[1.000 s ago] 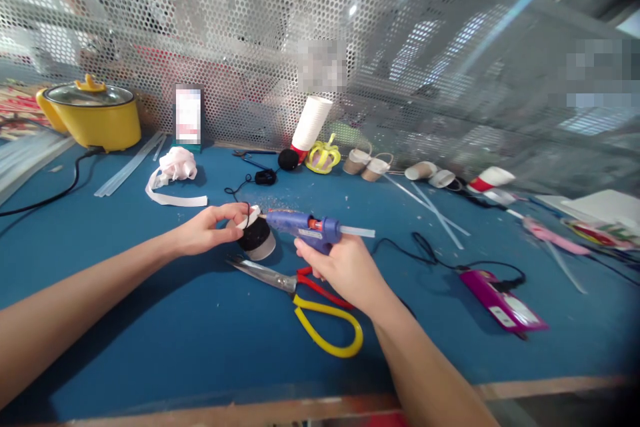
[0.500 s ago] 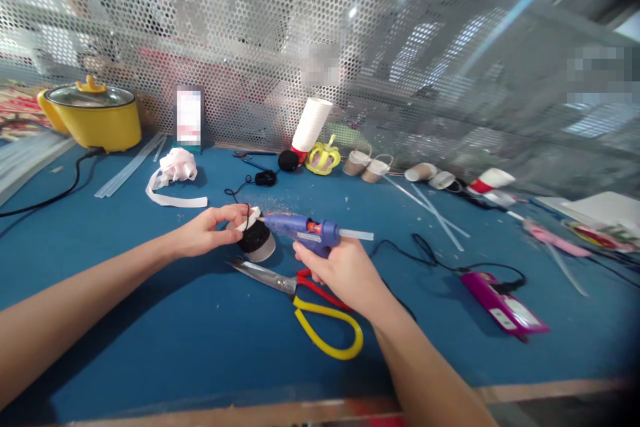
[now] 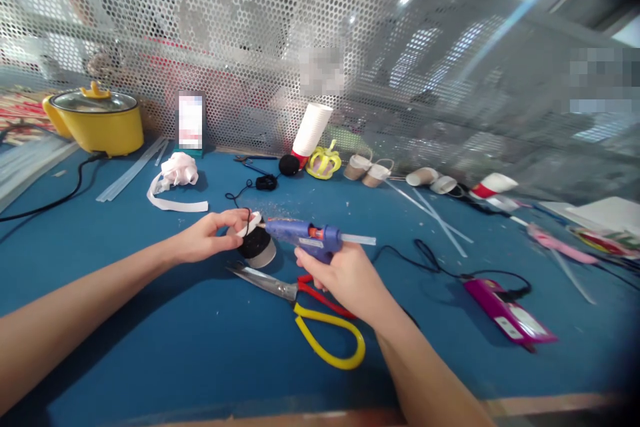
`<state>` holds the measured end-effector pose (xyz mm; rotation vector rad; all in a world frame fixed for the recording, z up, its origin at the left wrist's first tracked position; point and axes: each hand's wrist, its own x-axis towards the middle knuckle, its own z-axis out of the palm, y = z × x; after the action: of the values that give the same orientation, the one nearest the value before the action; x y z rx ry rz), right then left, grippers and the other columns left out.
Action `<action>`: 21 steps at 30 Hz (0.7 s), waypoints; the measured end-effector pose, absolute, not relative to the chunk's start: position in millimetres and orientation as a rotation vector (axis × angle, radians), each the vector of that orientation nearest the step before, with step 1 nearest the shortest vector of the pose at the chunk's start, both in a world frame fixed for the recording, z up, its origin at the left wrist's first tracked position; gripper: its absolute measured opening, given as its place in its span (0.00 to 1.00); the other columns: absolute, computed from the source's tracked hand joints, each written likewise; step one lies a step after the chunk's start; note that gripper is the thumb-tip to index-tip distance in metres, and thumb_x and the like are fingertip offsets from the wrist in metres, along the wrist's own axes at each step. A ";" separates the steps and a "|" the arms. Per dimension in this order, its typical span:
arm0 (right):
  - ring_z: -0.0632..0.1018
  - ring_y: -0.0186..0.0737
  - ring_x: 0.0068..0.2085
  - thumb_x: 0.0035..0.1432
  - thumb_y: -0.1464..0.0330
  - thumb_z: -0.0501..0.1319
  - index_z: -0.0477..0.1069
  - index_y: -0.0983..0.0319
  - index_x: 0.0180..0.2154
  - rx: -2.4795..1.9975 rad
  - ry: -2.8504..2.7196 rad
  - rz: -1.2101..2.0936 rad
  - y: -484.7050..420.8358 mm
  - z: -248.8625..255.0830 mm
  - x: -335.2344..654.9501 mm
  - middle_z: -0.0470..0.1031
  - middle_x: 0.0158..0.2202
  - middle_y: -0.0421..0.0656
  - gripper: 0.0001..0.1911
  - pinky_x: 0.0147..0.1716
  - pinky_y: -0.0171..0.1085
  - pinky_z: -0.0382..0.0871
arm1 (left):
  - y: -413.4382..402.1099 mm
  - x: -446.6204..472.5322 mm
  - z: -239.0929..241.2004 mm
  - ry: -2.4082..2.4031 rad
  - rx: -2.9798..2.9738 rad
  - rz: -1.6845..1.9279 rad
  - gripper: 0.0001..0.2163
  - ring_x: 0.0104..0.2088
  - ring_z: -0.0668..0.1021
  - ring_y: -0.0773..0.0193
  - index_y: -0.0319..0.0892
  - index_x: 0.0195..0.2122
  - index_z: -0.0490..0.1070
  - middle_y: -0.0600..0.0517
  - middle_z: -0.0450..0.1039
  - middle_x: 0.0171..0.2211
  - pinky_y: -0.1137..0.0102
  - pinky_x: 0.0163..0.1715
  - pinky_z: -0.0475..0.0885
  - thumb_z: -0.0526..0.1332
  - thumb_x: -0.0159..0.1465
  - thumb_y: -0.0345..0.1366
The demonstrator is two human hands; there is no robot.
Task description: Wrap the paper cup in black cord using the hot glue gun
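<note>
Black-wrapped cup (image 3: pixel 260 252) located left of centre on the table (image 3: pixel 190 353). Left hand (image 3: pixel 207 237): fingers pinching its rim, apparently to steady it. Right hand (image 3: pixel 347 275): fingers wrapped around the glue gun (image 3: pixel 295 233), nozzle pointed left to reach the rim.

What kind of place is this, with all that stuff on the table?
It looks like a craft workspace, perhaps in a workshop. The right hand holds a blue glue gun, big scissors lie on the blue table, and a pale bundle of ribbon sits farther back.
</note>
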<state>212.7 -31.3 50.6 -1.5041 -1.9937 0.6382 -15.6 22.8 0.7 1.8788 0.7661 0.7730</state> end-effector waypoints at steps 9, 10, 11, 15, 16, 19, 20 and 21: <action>0.68 0.32 0.13 0.51 0.66 0.56 0.67 0.63 0.19 -1.518 -1.923 0.740 -24.3 51.7 217.9 0.66 0.10 0.37 0.12 0.16 0.31 0.65 | 22.2 -15.5 1.8 0.758 1.869 0.757 0.11 0.59 0.59 0.55 0.40 0.24 0.62 0.45 0.66 0.50 0.63 0.57 0.52 0.57 0.57 0.42; 0.67 0.31 0.13 0.51 0.66 0.56 0.67 0.63 0.20 -1.506 -1.934 0.739 -25.1 51.2 218.2 0.67 0.11 0.37 0.11 0.16 0.31 0.65 | 22.2 -15.4 1.6 0.758 1.872 0.757 0.11 0.59 0.59 0.55 0.40 0.24 0.63 0.45 0.66 0.50 0.63 0.57 0.52 0.57 0.57 0.42; 0.67 0.31 0.13 0.51 0.66 0.56 0.67 0.63 0.20 -1.495 -1.946 0.739 -25.7 50.6 218.5 0.68 0.12 0.37 0.11 0.16 0.31 0.64 | 22.3 -15.2 1.5 0.759 1.874 0.759 0.10 0.58 0.59 0.55 0.40 0.24 0.63 0.45 0.66 0.50 0.63 0.57 0.52 0.57 0.57 0.41; 0.67 0.31 0.13 0.51 0.65 0.56 0.67 0.63 0.21 -1.498 -1.948 0.751 -25.7 49.5 219.3 0.68 0.12 0.37 0.11 0.15 0.32 0.64 | 22.1 -14.6 1.8 0.770 1.866 0.758 0.10 0.58 0.59 0.54 0.40 0.24 0.63 0.44 0.65 0.51 0.62 0.57 0.52 0.58 0.56 0.40; 0.67 0.32 0.13 0.51 0.65 0.56 0.67 0.63 0.21 -1.509 -1.935 0.761 -25.3 49.5 219.3 0.68 0.12 0.37 0.11 0.15 0.32 0.64 | 21.9 -14.5 2.1 0.770 1.863 0.758 0.10 0.59 0.58 0.53 0.40 0.24 0.63 0.44 0.65 0.51 0.62 0.57 0.52 0.58 0.56 0.40; 0.67 0.31 0.13 0.51 0.66 0.56 0.67 0.63 0.22 -1.526 -1.920 0.774 -24.8 49.8 219.3 0.66 0.12 0.36 0.10 0.15 0.31 0.64 | 21.6 -14.5 2.8 0.767 1.863 0.760 0.10 0.58 0.59 0.52 0.39 0.24 0.63 0.44 0.65 0.51 0.62 0.57 0.52 0.57 0.56 0.41; 0.67 0.31 0.13 0.51 0.66 0.56 0.67 0.63 0.22 -1.523 -1.933 0.769 -24.9 49.8 219.2 0.66 0.12 0.36 0.10 0.15 0.31 0.64 | 21.5 -14.6 2.9 0.765 1.870 0.758 0.11 0.58 0.59 0.52 0.39 0.24 0.63 0.44 0.65 0.51 0.62 0.57 0.52 0.57 0.56 0.41; 0.66 0.31 0.13 0.51 0.66 0.56 0.67 0.63 0.22 -1.518 -1.948 0.761 -25.0 49.8 219.3 0.66 0.12 0.36 0.10 0.15 0.31 0.64 | 21.5 -14.7 3.0 0.766 1.879 0.757 0.11 0.57 0.60 0.53 0.39 0.24 0.63 0.44 0.66 0.51 0.62 0.57 0.52 0.57 0.56 0.41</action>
<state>219.3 -25.0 49.8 -1.5175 -1.9485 0.7609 -14.7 21.5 3.0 1.8787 0.7658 0.7568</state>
